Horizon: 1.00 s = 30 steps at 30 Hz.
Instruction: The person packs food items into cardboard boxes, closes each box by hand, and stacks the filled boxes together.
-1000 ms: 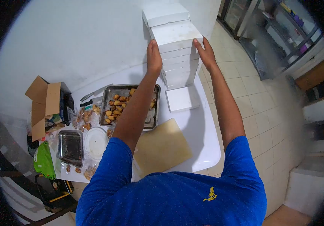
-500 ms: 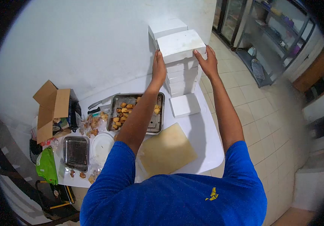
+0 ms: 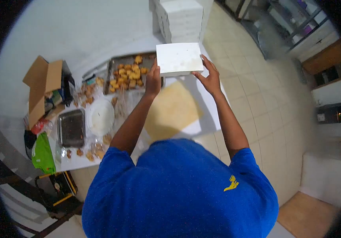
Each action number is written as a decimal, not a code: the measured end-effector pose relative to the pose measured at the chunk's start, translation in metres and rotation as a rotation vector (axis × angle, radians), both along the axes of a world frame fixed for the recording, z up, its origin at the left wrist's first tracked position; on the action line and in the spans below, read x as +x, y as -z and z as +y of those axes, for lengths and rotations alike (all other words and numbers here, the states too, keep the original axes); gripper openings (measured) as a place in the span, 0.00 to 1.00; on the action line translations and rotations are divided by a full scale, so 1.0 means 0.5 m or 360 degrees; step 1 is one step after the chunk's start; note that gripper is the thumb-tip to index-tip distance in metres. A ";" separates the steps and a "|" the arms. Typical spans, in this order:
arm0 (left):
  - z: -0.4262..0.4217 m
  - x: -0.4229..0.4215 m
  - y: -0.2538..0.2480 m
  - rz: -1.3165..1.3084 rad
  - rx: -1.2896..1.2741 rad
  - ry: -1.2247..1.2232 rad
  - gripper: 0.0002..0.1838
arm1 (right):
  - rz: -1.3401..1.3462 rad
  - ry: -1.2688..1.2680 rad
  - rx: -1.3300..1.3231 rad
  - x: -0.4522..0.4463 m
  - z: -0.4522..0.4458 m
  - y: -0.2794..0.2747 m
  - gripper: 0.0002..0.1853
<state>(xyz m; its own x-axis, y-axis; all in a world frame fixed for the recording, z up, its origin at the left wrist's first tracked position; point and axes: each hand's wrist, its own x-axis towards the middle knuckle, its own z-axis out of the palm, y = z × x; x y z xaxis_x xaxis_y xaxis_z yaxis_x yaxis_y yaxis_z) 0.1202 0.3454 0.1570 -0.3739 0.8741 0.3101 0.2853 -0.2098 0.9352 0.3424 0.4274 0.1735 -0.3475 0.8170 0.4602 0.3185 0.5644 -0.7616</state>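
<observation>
Between my two hands a white box [image 3: 179, 58] is held above the table, its lid closed. My left hand [image 3: 153, 80] grips its left side, and my right hand [image 3: 209, 77] grips the right side with the thumb on the near edge. Behind it rises the stack of white boxes [image 3: 183, 20] against the wall. Below and nearer to me lies a yellowish cutting board [image 3: 176, 109]. A metal tray [image 3: 111, 73] of browned pastry pieces [image 3: 128, 75] is left of the box, partly behind my left hand.
An open cardboard box [image 3: 37, 93], a smaller empty metal tray [image 3: 71, 127], a white round plate [image 3: 101, 117], bagged pieces [image 3: 86, 93] and a green bag [image 3: 42, 152] are at the left. Metal shelves [image 3: 275, 23] stand at the far right.
Both hands have lifted the top box off the front stack and brought it nearer to me, over the table. The view has shifted too.
</observation>
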 end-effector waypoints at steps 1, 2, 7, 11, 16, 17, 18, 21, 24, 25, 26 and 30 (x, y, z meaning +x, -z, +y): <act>-0.037 0.001 0.051 0.0069 -0.0062 -0.0022 0.25 | -0.0072 -0.0013 0.0064 0.012 -0.034 0.040 0.37; -0.071 0.002 0.098 0.0146 -0.0114 -0.0043 0.24 | -0.0145 -0.0031 -0.0019 0.024 -0.067 0.083 0.37; -0.225 0.053 0.177 0.0210 -0.0395 -0.0085 0.24 | -0.0421 -0.0113 -0.0387 0.067 -0.220 0.213 0.34; -0.291 0.057 0.239 0.0270 -0.0613 -0.0025 0.24 | -0.0462 -0.0238 -0.0419 0.080 -0.271 0.262 0.32; -0.307 0.055 0.258 0.0196 -0.0898 0.0133 0.26 | -0.0511 -0.0240 -0.0295 0.090 -0.285 0.298 0.31; -0.305 0.058 0.267 0.0078 -0.0827 0.0056 0.27 | -0.0506 -0.0244 -0.0287 0.090 -0.286 0.299 0.31; -0.300 0.063 0.277 -0.0038 -0.0756 -0.0020 0.29 | -0.0433 -0.0235 -0.0367 0.088 -0.283 0.298 0.30; -0.290 0.057 0.296 -0.0150 -0.0833 -0.0071 0.35 | -0.0188 -0.0139 -0.0698 0.079 -0.280 0.287 0.30; -0.279 0.041 0.295 -0.0590 -0.1022 -0.0118 0.38 | 0.0043 0.0020 -0.1190 0.075 -0.278 0.270 0.31; -0.275 0.036 0.294 -0.0810 -0.1071 -0.0144 0.39 | 0.0072 0.0030 -0.1337 0.078 -0.272 0.276 0.31; -0.276 0.032 0.293 -0.0962 -0.1121 -0.0209 0.35 | 0.0101 0.0043 -0.1487 0.081 -0.266 0.281 0.31; -0.277 0.029 0.209 -0.1304 -0.1269 -0.0271 0.18 | -0.0021 0.0009 -0.1522 0.090 -0.251 0.307 0.34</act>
